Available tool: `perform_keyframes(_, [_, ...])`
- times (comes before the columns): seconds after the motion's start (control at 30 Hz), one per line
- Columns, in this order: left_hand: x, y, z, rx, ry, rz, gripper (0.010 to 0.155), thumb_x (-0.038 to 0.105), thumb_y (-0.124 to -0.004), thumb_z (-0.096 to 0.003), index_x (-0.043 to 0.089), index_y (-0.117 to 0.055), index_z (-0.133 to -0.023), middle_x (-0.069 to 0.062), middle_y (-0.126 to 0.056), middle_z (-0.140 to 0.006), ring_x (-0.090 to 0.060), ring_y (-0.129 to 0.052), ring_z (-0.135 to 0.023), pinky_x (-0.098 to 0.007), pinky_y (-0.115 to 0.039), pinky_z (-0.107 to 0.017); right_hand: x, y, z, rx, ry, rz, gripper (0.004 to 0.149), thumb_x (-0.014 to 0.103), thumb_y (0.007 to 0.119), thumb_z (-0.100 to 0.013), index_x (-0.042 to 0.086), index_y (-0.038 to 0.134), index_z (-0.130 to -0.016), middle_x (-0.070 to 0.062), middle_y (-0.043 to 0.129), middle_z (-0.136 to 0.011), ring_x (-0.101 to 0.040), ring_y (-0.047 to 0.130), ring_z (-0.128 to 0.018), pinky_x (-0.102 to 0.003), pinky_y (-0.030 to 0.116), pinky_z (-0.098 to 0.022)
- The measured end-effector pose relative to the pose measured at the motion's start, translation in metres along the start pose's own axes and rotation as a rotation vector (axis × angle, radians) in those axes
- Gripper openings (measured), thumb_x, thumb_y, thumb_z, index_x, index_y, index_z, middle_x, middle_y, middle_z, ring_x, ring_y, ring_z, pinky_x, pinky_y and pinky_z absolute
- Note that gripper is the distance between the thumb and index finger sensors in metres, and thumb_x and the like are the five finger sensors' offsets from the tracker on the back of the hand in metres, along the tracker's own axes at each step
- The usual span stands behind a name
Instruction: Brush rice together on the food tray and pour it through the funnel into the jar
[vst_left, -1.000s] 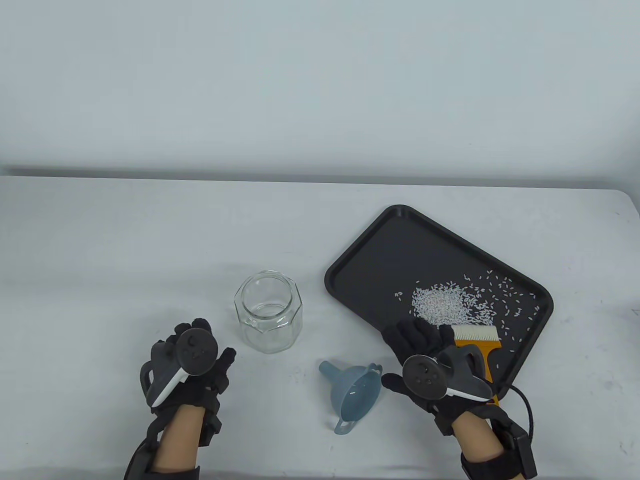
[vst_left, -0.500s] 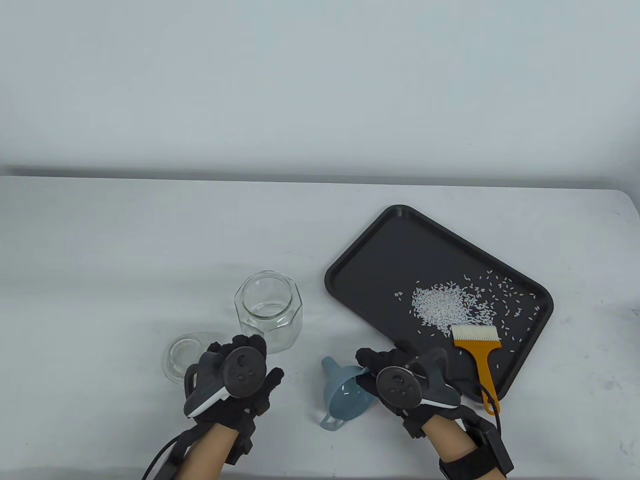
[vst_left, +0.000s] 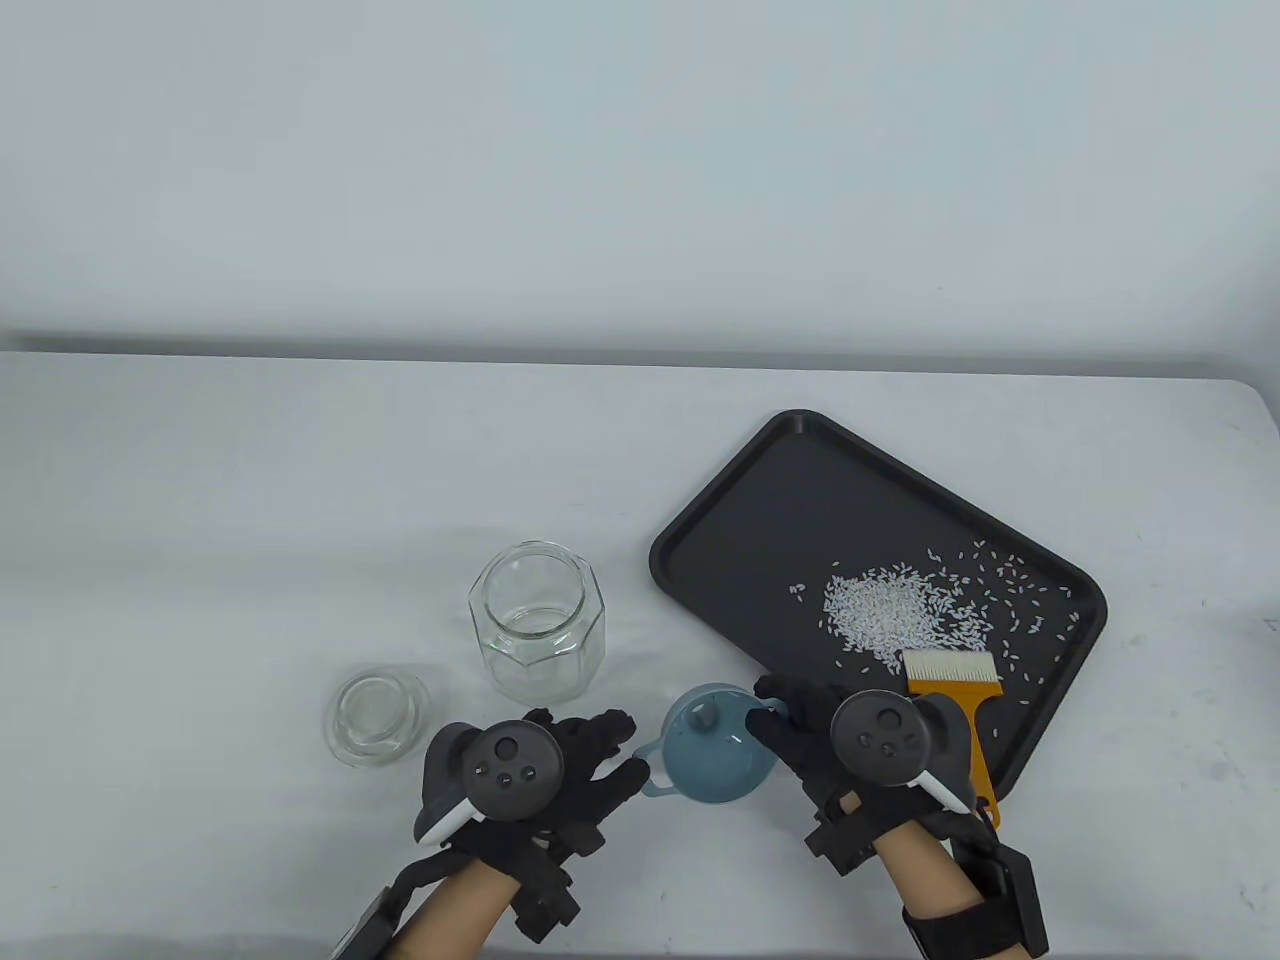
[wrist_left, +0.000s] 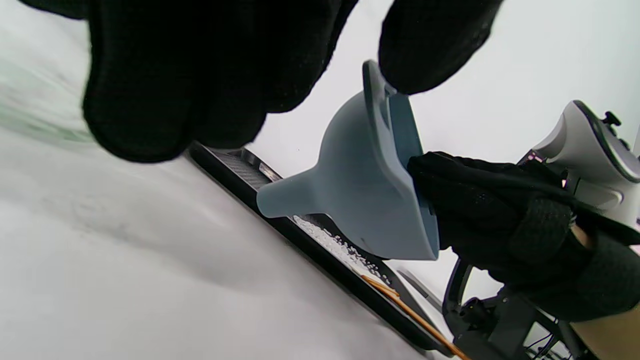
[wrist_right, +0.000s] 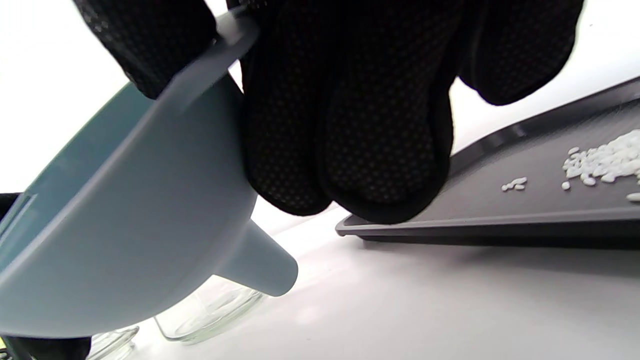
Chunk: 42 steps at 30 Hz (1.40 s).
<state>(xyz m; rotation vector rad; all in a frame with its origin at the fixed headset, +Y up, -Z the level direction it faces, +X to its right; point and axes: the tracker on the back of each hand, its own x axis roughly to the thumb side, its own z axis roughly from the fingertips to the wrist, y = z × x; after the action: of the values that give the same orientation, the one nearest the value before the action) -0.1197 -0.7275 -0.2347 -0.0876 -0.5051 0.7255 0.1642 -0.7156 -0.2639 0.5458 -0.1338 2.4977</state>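
Note:
A blue-grey funnel (vst_left: 710, 750) hangs just above the table, between the jar and the tray, wide mouth up. My right hand (vst_left: 780, 715) pinches its rim between thumb and fingers (wrist_right: 350, 125). My left hand (vst_left: 610, 750) reaches in from the left with fairly straight fingers, and one fingertip (wrist_left: 425, 45) touches the funnel's (wrist_left: 360, 190) rim tab. The open glass jar (vst_left: 537, 625) stands upright, left of the funnel. White rice (vst_left: 880, 610) lies partly heaped and partly scattered on the black tray (vst_left: 720, 480). An orange brush (vst_left: 955, 680) lies on the tray's near side.
The glass lid (vst_left: 375, 715) lies on the table, left of the jar and beside my left wrist. The brush handle sticks out over the tray's near rim, behind my right hand. A white cloth covers the table; a grey wall stands behind.
My right hand left the brush on the tray, moved left, took the lying funnel and lifted it mouth up. My left hand moved right from the lid to the funnel.

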Motion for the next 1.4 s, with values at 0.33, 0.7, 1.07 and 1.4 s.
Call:
perform_keyframes(0.33, [-0.001,0.006,-0.002,0.049,-0.06,0.132,0.046,0.03,-0.071,-0.0517,-0.004,-0.082,-0.08,-0.017,-0.1,-0.058,-0.037,-0.106,-0.04,-0.074,-0.06,-0.06,-0.001,-0.005,0.002,-0.06,-0.001,-0.007,0.063,0.053,0.067,-0.047,0.002,0.079,-0.082,-0.004,0.101,-0.06,-0.029,0.106,-0.046,-0.059,0.07,-0.05])
perform_keyframes(0.7, [-0.01,0.066,0.014,0.509,-0.11,0.426,0.046,0.03,-0.069,-0.0526,-0.004,-0.08,-0.082,-0.017,-0.099,-0.06,-0.036,-0.105,-0.041,-0.071,-0.064,-0.059,-0.037,-0.038,0.013,-0.246,0.133,-0.04,0.066,0.054,0.064,-0.049,-0.001,0.078,-0.083,-0.007,0.101,-0.061,-0.034,0.105,-0.047,-0.061,0.069,-0.048])
perform_keyframes(1.07, [-0.059,0.08,0.019,0.637,0.106,0.53,0.048,0.028,-0.069,-0.0528,-0.01,-0.079,-0.081,-0.02,-0.098,-0.059,-0.036,-0.105,-0.039,-0.069,-0.066,-0.057,-0.055,-0.059,0.021,-0.32,0.218,-0.068,0.064,0.051,0.064,-0.05,-0.001,0.079,-0.083,-0.009,0.101,-0.061,-0.035,0.105,-0.046,-0.061,0.069,-0.048])
perform_keyframes(1.4, [-0.072,0.077,0.017,0.633,0.21,0.576,0.049,0.03,-0.069,-0.053,-0.01,-0.081,-0.078,-0.019,-0.101,-0.055,-0.036,-0.106,-0.034,-0.068,-0.07,-0.054,-0.062,-0.061,0.022,-0.313,0.258,-0.069,0.064,0.051,0.065,-0.05,-0.002,0.08,-0.082,-0.01,0.101,-0.06,-0.036,0.105,-0.046,-0.062,0.069,-0.048])
